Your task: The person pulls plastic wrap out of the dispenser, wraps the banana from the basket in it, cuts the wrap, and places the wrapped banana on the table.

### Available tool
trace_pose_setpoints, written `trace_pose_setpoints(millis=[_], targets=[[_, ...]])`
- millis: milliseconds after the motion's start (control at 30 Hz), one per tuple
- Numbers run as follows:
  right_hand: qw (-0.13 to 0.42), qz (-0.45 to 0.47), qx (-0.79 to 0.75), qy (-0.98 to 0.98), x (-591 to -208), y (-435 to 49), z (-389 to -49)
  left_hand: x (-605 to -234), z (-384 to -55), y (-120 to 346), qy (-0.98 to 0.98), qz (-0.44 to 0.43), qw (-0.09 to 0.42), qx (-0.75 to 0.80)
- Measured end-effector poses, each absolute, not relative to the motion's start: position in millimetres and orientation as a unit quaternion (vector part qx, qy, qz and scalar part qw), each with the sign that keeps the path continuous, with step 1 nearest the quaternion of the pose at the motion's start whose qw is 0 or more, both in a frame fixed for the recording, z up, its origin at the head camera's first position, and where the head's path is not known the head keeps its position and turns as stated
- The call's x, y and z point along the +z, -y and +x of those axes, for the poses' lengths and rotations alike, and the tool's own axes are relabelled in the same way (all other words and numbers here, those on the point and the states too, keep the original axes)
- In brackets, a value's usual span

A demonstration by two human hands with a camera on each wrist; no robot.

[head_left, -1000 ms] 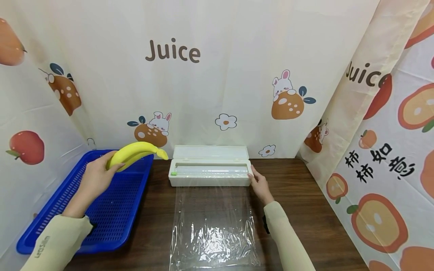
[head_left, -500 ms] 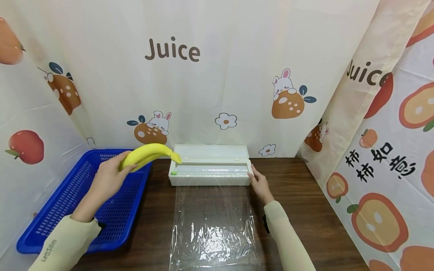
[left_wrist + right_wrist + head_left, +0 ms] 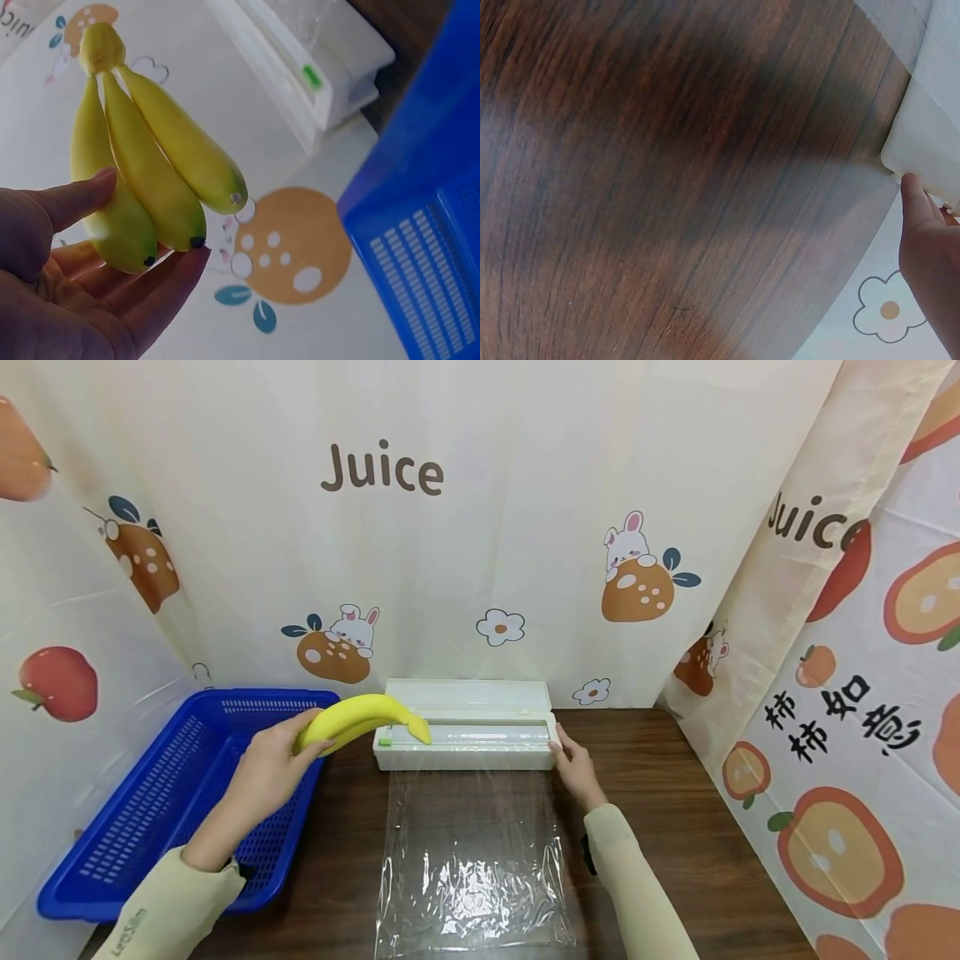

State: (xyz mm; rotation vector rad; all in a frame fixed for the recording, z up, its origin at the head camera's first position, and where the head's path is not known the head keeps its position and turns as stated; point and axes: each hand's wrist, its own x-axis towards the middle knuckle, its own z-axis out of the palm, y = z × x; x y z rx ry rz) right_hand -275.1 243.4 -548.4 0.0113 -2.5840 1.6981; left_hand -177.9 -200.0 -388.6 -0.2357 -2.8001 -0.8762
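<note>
My left hand (image 3: 266,768) grips a bunch of yellow bananas (image 3: 352,717) by its lower ends, raised above the table beside the basket. Three bananas (image 3: 139,161) joined at the stem show in the left wrist view, with the thumb on one side and the fingers beneath. A white cling film dispenser (image 3: 465,758) stands with its lid tipped back, the roll visible inside. From its front a sheet of cling film (image 3: 472,860) lies spread on the table. My right hand (image 3: 576,772) holds the dispenser's right end, thumb at the front corner; its other fingers are partly hidden.
A blue plastic basket (image 3: 60,868) stands on the left, partly covered by the left arm. The dark wooden table (image 3: 675,827) meets a printed curtain (image 3: 495,527) at the back and on both sides.
My left hand has carried the bananas right and slightly down, away from over the basket, until the stem overlaps the dispenser in view. The right hand and cling film stay put.
</note>
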Motion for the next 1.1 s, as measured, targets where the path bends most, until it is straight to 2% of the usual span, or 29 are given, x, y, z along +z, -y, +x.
trace_pose_setpoints(millis=[867,1100], targets=[[0.019,-0.003,0.544,0.839,-548.7,-242.4,-274.2,-424.0,-158.1,140.7,0.942,-0.118,0.093,-0.301],[0.020,0.004,0.543,0.840,-547.2,-243.1,-274.1,-439.3,-151.6,117.8,0.940,-0.118,0.066,-0.314]])
